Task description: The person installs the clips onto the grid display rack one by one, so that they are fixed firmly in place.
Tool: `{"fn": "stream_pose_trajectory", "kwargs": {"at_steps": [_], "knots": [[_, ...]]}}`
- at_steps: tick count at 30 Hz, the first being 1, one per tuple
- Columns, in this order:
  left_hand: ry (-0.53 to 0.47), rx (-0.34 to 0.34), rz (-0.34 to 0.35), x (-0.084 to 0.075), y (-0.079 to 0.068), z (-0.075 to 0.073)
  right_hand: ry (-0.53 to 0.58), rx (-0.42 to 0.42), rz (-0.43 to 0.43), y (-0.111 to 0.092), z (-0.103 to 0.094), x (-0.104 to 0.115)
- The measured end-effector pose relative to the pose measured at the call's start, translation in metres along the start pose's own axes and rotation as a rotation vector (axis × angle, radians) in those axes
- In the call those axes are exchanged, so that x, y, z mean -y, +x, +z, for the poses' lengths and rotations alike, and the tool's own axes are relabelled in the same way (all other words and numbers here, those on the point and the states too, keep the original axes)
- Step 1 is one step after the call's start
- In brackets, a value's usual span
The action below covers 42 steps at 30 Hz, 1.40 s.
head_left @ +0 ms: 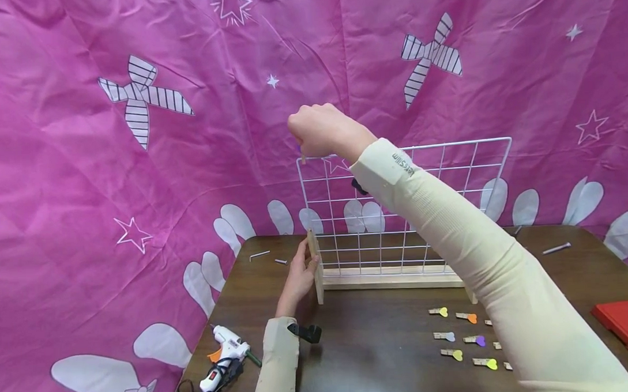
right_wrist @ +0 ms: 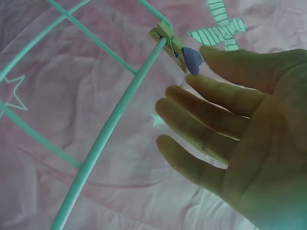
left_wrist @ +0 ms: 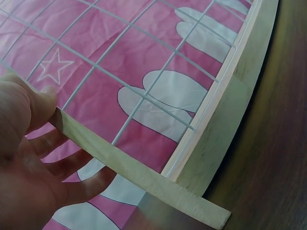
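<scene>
A white wire grid stands upright in a wooden base. My left hand grips the wooden upright at its left end, thumb on one side and fingers on the other. At the grid's top left corner, a small wooden clothespin with a purple heart sits clipped on the wire. Beside it is my right hand, its fingers loosely extended. Thumb and index fingertips lie close around the heart without a firm pinch; whether they touch it is unclear.
Several heart clothespins lie in rows at the table's front right, partly hidden by my right sleeve. A white glue gun with its cord is at left. Bolts lie toward the back; a red case is far right.
</scene>
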<state>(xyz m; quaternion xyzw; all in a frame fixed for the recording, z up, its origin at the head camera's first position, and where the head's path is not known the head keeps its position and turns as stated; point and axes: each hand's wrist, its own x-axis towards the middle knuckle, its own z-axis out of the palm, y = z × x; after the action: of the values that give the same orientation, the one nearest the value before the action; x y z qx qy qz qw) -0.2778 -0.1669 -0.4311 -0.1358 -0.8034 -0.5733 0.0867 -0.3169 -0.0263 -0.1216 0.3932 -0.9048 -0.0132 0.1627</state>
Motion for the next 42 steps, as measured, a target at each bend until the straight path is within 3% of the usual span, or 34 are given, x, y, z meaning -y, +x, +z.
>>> {"fn": "stream_pose_trajectory", "kwargs": {"at_steps": [5, 16, 23, 35, 42], "knots": [[0.008, -0.010, -0.013, 0.002, -0.001, 0.000, 0.068, -0.011, 0.023, -0.015, 0.000, -0.003], [0.016, -0.023, 0.021, 0.002, -0.001, 0.000, 0.097, -0.146, -0.015, -0.076, 0.013, -0.018], [0.015, -0.051, 0.057, 0.038, 0.013, 0.004, 0.132, -0.188, -0.048, -0.112, 0.032, -0.027], [0.014, -0.038, -0.015, 0.037, 0.012, 0.001, 0.235, -0.182, -0.029, -0.183, 0.100, -0.048], [0.040, -0.057, 0.038, 0.038, 0.012, 0.004, 0.287, -0.105, 0.063, -0.229, 0.153, -0.065]]}}
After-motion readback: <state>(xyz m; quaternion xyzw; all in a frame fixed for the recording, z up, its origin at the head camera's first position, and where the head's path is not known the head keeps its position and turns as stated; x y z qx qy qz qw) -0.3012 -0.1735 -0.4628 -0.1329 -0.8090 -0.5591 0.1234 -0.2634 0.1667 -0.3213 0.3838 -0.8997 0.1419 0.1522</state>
